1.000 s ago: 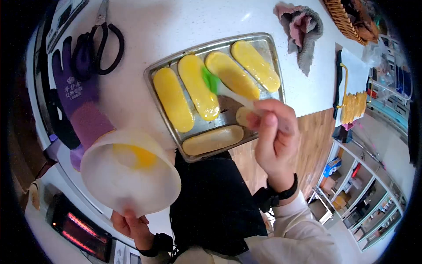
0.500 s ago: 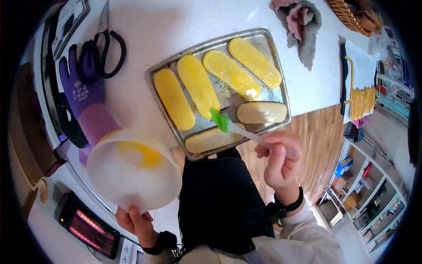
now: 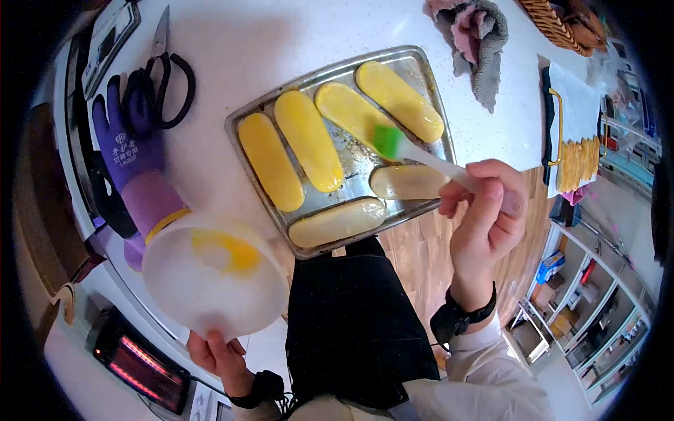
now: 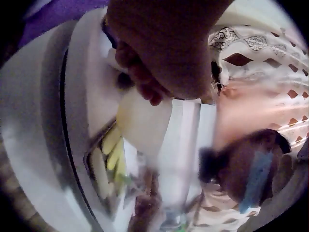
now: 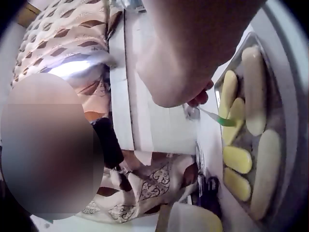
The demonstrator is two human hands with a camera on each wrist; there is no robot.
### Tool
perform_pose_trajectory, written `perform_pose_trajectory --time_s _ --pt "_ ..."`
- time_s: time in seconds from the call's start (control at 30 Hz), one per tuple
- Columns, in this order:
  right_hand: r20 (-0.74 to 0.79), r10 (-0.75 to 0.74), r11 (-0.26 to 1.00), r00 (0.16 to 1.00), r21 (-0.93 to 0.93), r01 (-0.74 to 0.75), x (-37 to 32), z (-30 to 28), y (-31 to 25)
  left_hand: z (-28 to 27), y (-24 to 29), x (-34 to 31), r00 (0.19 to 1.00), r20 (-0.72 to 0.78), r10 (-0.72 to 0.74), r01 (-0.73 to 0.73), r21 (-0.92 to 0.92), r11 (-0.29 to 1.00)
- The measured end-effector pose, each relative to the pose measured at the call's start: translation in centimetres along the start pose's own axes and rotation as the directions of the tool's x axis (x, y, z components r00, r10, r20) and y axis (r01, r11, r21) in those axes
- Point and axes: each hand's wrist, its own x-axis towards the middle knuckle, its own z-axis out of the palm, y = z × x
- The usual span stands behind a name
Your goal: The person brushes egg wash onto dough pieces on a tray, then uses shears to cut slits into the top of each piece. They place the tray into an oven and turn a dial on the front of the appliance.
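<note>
My left hand grips the rim of a white bowl, which is tilted and has a yellow liquid patch inside. In my right hand is the pale handle of a brush; its green bristles are at the third yellow-coated long piece. The metal tray holds several such glossy yellow pieces, plus two paler ones on the side nearest me. In the right wrist view the green brush head lies over a yellow piece.
Scissors and a purple glove lie left of the tray. A crumpled cloth and a wicker basket are at the far right. A glowing heater stands at lower left, metal shelving at right.
My right hand has moved right with the brush; its green head went from the second yellow piece to the third. The left hand keeps holding the bowl, nearly in place.
</note>
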Motion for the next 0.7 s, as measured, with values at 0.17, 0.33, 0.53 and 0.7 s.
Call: perform_pose_trajectory --time_s 0.17,0.33,0.53,0.7 --pt "0.131 -0.129 0.989 0.983 -0.055 0.137 2.1 2.9 -0.1 0.3 0.1 -0.3 0.999 0.041 0.005 -0.004 -0.024 1.0" --pt "0.007 -0.032 0.999 0.999 0.02 0.032 1.0 0.3 -0.7 -0.1 -0.4 0.0 0.997 0.07 0.041 -0.035 -0.088 0.995" --pt "0.102 -0.207 0.915 0.973 -0.331 0.23 0.2 0.7 0.3 0.6 -0.2 0.0 0.996 -0.035 0.082 -0.082 0.002 0.997" --pt "-0.071 -0.039 0.999 0.997 -0.04 0.037 0.8 0.5 -0.6 0.0 -0.2 0.4 0.994 0.109 0.019 -0.005 -0.127 0.992"
